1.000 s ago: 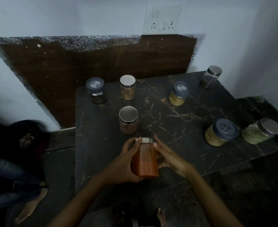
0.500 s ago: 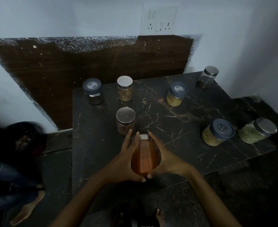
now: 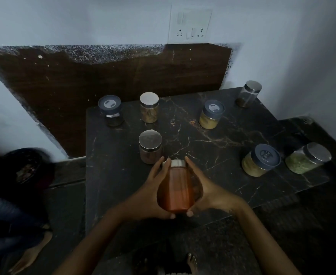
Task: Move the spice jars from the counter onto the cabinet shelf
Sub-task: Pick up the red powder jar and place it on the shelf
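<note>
While my left hand [image 3: 151,193] and right hand [image 3: 208,191] cup the orange jar [image 3: 176,187] between them, fingers curled round its sides, it tilts above the near part of the table [image 3: 222,147]. Just beyond the orange jar stands a brown jar [image 3: 150,146]. Further back-left of it are a dark-lidded jar [image 3: 110,110] and a tan jar [image 3: 149,110], and back-right a small yellow jar [image 3: 212,114] and a near-empty jar [image 3: 249,94]. To its right are a large yellow jar [image 3: 260,160] and a green jar [image 3: 307,157]. No cabinet shelf shows, so I judge 0 jars shelved and 8 left.

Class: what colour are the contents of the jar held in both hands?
Orange-red, in the clear silver-lidded jar; the head view shows it best.
</note>
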`<state>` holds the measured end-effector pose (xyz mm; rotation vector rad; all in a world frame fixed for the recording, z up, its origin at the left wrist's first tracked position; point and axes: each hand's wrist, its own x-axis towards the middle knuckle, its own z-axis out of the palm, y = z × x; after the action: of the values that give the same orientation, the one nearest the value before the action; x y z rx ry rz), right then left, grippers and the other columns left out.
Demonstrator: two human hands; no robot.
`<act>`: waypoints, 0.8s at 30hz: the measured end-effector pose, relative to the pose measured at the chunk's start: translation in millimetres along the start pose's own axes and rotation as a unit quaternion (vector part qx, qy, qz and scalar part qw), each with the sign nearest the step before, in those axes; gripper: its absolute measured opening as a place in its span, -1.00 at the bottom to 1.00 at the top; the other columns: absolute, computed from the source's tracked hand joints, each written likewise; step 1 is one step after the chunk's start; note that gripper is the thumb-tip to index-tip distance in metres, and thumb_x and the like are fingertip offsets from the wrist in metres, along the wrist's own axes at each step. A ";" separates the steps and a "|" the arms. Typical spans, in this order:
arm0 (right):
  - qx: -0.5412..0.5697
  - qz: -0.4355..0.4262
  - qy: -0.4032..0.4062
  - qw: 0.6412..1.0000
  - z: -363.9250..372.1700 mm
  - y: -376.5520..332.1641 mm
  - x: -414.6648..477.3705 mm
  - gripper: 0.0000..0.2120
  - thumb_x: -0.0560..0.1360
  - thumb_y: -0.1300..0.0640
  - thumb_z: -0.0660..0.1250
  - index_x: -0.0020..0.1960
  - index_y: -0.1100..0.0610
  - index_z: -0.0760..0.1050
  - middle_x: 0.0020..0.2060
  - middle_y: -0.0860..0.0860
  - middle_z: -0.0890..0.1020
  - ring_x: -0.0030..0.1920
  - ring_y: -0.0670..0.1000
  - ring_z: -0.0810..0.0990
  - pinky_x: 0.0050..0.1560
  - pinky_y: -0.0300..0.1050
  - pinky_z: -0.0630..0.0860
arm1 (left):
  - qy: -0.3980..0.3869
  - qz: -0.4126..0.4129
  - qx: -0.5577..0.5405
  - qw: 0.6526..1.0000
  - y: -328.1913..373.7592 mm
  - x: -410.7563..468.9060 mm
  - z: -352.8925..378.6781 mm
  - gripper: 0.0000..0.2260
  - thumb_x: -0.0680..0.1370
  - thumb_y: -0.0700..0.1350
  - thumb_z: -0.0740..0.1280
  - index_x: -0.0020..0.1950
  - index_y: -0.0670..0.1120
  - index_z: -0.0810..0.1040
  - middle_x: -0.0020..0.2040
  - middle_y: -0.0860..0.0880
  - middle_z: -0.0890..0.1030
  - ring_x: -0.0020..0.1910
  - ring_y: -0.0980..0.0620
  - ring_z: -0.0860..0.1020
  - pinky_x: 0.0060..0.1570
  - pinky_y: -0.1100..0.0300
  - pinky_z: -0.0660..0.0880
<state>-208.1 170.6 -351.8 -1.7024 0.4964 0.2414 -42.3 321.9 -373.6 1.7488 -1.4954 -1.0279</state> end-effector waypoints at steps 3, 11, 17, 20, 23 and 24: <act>-0.018 -0.002 0.027 0.999 6.0 -0.5 0.7 0.22 0.18 0.22 0.60 0.43 -0.34 -0.19 0.40 -0.17 0.11 0.35 -0.15 0.27 0.22 -0.18 0.41 | -0.010 -0.025 0.053 0.998 2.7 1.0 1.8 0.23 0.22 0.17 0.55 0.42 0.20 -0.46 0.36 0.27 -0.53 0.38 0.24 -0.18 0.36 0.19 0.15; 0.013 -0.031 0.011 0.999 -5.1 -6.6 -5.3 0.19 0.22 0.22 0.58 0.43 -0.35 -0.19 0.41 -0.25 0.05 0.29 -0.07 0.43 0.11 -0.15 0.53 | 0.042 -0.012 -0.008 0.999 6.5 1.4 -1.7 0.19 0.24 0.02 0.58 0.47 0.20 -0.33 0.37 0.40 -0.29 0.41 0.20 0.02 0.30 0.26 0.26; 0.122 -0.002 -0.002 0.993 -7.2 -0.8 -4.0 0.08 0.19 0.18 0.54 0.42 -0.37 -0.05 0.34 -0.19 0.29 0.26 -0.03 0.46 0.08 0.00 0.56 | 0.015 -0.014 -0.048 0.999 8.9 -0.5 -2.8 0.13 0.18 0.15 0.52 0.34 0.44 -0.35 0.44 0.35 -0.28 0.49 0.14 -0.02 0.43 0.05 0.21; 0.086 -0.004 0.019 0.996 -2.8 -0.7 -1.1 0.10 0.16 0.13 0.57 0.42 -0.36 -0.04 0.29 -0.28 0.27 0.23 -0.15 0.42 0.04 -0.16 0.55 | -0.005 -0.032 -0.024 0.999 11.2 0.3 -2.8 0.17 0.24 0.09 0.56 0.29 0.37 -0.45 0.43 0.22 -0.47 0.46 0.17 -0.16 0.42 0.17 0.07; 0.061 -0.005 0.052 0.997 4.5 -1.7 4.9 0.09 0.22 0.22 0.58 0.44 -0.31 -0.05 0.35 -0.20 0.20 0.21 -0.22 0.35 0.01 -0.29 0.52 | 0.012 -0.029 0.027 0.999 16.5 3.8 1.7 0.18 0.26 0.09 0.56 0.33 0.28 -0.47 0.36 0.22 -0.56 0.40 0.24 -0.19 0.36 0.22 0.13; 0.057 -0.007 0.058 0.997 7.1 -2.0 6.5 0.09 0.24 0.25 0.56 0.46 -0.28 -0.06 0.35 -0.19 0.18 0.19 -0.23 0.35 -0.05 -0.33 0.53 | 0.017 -0.022 0.043 0.999 18.1 5.3 4.5 0.18 0.26 0.10 0.55 0.33 0.29 -0.46 0.35 0.24 -0.57 0.38 0.24 -0.15 0.34 0.24 0.19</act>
<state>-200.6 176.5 -354.3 -1.6141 0.5730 0.1034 -55.0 313.7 -361.5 1.8567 -1.5060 -0.9640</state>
